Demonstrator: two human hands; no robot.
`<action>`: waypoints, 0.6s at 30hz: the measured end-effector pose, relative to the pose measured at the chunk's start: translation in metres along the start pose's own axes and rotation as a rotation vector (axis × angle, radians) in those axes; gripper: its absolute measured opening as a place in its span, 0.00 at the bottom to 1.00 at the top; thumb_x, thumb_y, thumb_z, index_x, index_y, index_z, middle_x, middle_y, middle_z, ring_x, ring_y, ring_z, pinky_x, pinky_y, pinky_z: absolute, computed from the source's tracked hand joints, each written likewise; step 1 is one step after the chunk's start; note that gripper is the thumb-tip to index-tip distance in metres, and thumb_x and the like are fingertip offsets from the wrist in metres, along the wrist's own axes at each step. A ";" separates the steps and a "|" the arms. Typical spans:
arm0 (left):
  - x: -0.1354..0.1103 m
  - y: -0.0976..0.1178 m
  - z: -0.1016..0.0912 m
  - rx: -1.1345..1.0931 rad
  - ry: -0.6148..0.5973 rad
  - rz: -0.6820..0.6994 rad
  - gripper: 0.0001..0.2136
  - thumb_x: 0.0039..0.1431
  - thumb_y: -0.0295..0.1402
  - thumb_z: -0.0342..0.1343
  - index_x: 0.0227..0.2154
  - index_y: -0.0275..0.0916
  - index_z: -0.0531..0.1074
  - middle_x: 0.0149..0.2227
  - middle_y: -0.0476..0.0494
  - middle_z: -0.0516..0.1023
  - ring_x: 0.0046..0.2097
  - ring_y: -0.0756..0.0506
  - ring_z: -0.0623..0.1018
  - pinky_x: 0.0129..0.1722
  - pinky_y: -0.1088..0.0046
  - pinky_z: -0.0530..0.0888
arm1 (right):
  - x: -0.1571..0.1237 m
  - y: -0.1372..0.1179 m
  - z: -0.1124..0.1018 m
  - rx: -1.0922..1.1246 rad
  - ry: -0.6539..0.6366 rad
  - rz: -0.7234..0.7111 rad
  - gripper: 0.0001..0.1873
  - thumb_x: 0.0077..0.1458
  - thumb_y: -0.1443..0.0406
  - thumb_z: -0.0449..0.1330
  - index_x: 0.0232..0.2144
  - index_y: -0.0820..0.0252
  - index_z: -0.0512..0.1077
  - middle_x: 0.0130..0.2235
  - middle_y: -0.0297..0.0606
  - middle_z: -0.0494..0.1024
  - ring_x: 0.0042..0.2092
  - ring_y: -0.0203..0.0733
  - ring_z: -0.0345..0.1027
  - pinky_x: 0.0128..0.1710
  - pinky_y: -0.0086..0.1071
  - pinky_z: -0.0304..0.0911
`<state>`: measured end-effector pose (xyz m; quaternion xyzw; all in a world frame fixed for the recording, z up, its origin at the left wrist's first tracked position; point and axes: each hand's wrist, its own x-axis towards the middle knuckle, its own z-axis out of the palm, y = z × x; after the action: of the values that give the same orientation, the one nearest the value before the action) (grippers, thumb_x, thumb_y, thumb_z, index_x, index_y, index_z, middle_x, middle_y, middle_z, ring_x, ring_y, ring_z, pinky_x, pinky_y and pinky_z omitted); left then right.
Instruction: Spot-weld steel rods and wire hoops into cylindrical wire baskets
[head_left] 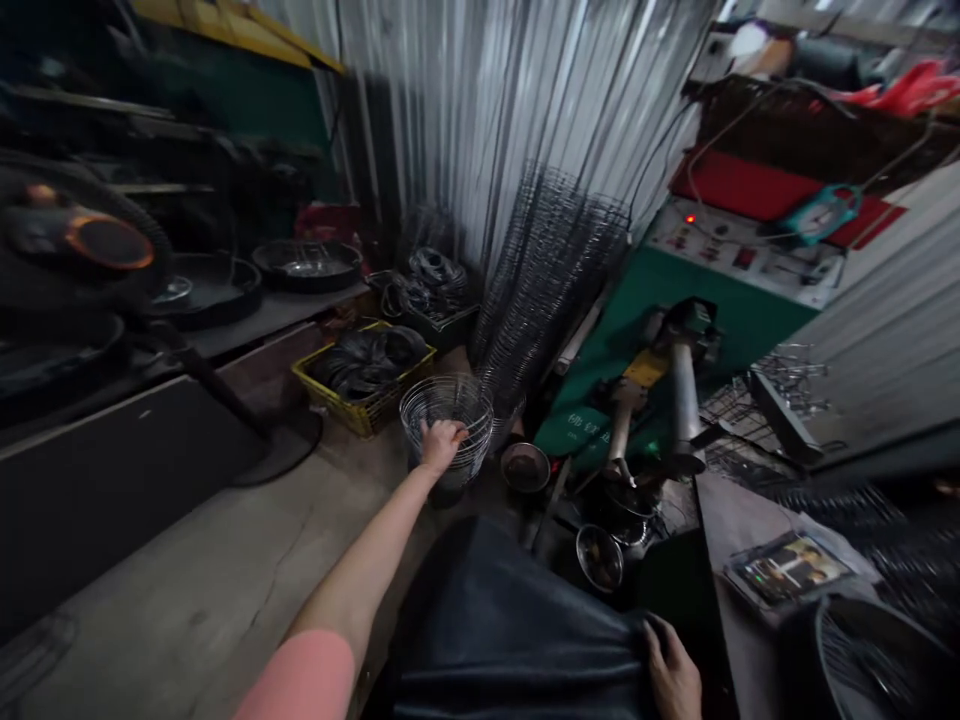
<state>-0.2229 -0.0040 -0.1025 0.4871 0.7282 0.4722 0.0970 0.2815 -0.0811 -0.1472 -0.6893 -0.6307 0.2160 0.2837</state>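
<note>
Wire basket (446, 415) held in curled left hand (442, 447), right hand (673, 668) clutching black apron (510, 620).

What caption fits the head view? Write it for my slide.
Left hand holds a wire basket; right hand grips a black apron.

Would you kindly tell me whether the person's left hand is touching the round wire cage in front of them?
Touching. The head view shows the left hand with its fingers pressed against the wires of the round wire cage.

Wire basket (447, 425) — thin bare metal; black apron (510, 625) — glossy, leather-like; concrete floor (187, 540) — matt.
</note>
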 end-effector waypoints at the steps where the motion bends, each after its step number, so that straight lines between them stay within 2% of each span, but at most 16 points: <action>1: 0.007 0.004 -0.011 -0.014 0.038 0.018 0.06 0.51 0.34 0.54 0.25 0.39 0.72 0.30 0.42 0.76 0.39 0.41 0.72 0.52 0.52 0.56 | 0.000 0.000 0.002 0.006 -0.004 -0.011 0.28 0.41 0.45 0.53 0.34 0.59 0.74 0.37 0.43 0.79 0.39 0.49 0.73 0.39 0.36 0.69; 3: 0.016 0.017 -0.038 -0.064 0.114 0.053 0.08 0.52 0.37 0.53 0.26 0.37 0.72 0.30 0.41 0.76 0.37 0.43 0.72 0.47 0.59 0.63 | -0.001 -0.002 0.005 0.018 -0.010 -0.031 0.26 0.42 0.46 0.53 0.34 0.58 0.74 0.37 0.43 0.79 0.39 0.49 0.73 0.40 0.37 0.68; 6: 0.019 0.043 -0.080 -0.175 0.237 0.095 0.12 0.52 0.42 0.53 0.29 0.37 0.72 0.32 0.42 0.75 0.37 0.44 0.72 0.43 0.63 0.65 | -0.004 -0.012 0.008 0.051 -0.044 -0.022 0.23 0.42 0.48 0.55 0.33 0.58 0.74 0.37 0.42 0.79 0.40 0.50 0.72 0.43 0.39 0.66; 8: 0.011 0.064 -0.102 -0.300 0.295 0.107 0.11 0.51 0.42 0.54 0.29 0.38 0.71 0.31 0.43 0.74 0.36 0.45 0.72 0.41 0.64 0.66 | -0.004 -0.031 0.005 0.122 -0.076 0.004 0.23 0.42 0.48 0.56 0.32 0.59 0.73 0.37 0.44 0.78 0.41 0.51 0.72 0.44 0.41 0.65; 10: -0.002 0.087 -0.113 -0.436 0.261 0.119 0.10 0.48 0.41 0.57 0.28 0.39 0.72 0.29 0.46 0.74 0.34 0.46 0.72 0.38 0.66 0.67 | -0.002 -0.063 -0.004 0.238 -0.072 0.003 0.24 0.44 0.49 0.55 0.35 0.61 0.72 0.39 0.46 0.77 0.44 0.51 0.70 0.46 0.42 0.64; 12: -0.020 0.111 -0.108 -0.549 0.152 0.127 0.10 0.44 0.41 0.60 0.26 0.39 0.72 0.28 0.47 0.74 0.32 0.47 0.72 0.36 0.68 0.68 | 0.002 -0.103 -0.021 0.336 -0.014 -0.057 0.25 0.45 0.50 0.56 0.41 0.61 0.70 0.44 0.47 0.75 0.48 0.50 0.67 0.50 0.42 0.60; 15: -0.049 0.144 -0.079 -0.719 -0.050 0.085 0.12 0.42 0.43 0.61 0.25 0.40 0.71 0.25 0.49 0.74 0.29 0.49 0.73 0.33 0.70 0.69 | 0.006 -0.157 -0.055 0.410 -0.029 -0.240 0.27 0.46 0.52 0.59 0.46 0.58 0.67 0.51 0.44 0.69 0.54 0.49 0.60 0.56 0.43 0.52; 16: -0.058 0.154 -0.066 -0.791 -0.119 0.027 0.12 0.41 0.43 0.61 0.25 0.40 0.70 0.24 0.50 0.73 0.28 0.49 0.73 0.31 0.71 0.69 | 0.005 -0.169 -0.066 0.445 -0.099 -0.298 0.28 0.45 0.52 0.60 0.47 0.57 0.67 0.52 0.43 0.68 0.55 0.48 0.58 0.56 0.43 0.51; 18: -0.071 0.168 -0.042 -0.948 -0.249 -0.175 0.14 0.37 0.42 0.63 0.25 0.40 0.69 0.21 0.53 0.71 0.25 0.51 0.71 0.28 0.73 0.69 | -0.004 -0.181 -0.084 0.558 -0.358 -0.350 0.28 0.45 0.52 0.60 0.47 0.57 0.66 0.48 0.41 0.71 0.52 0.46 0.62 0.53 0.41 0.55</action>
<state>-0.1086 -0.0723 0.0290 0.3793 0.4546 0.6796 0.4331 0.2007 -0.0868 0.0355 -0.4187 -0.6955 0.4447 0.3784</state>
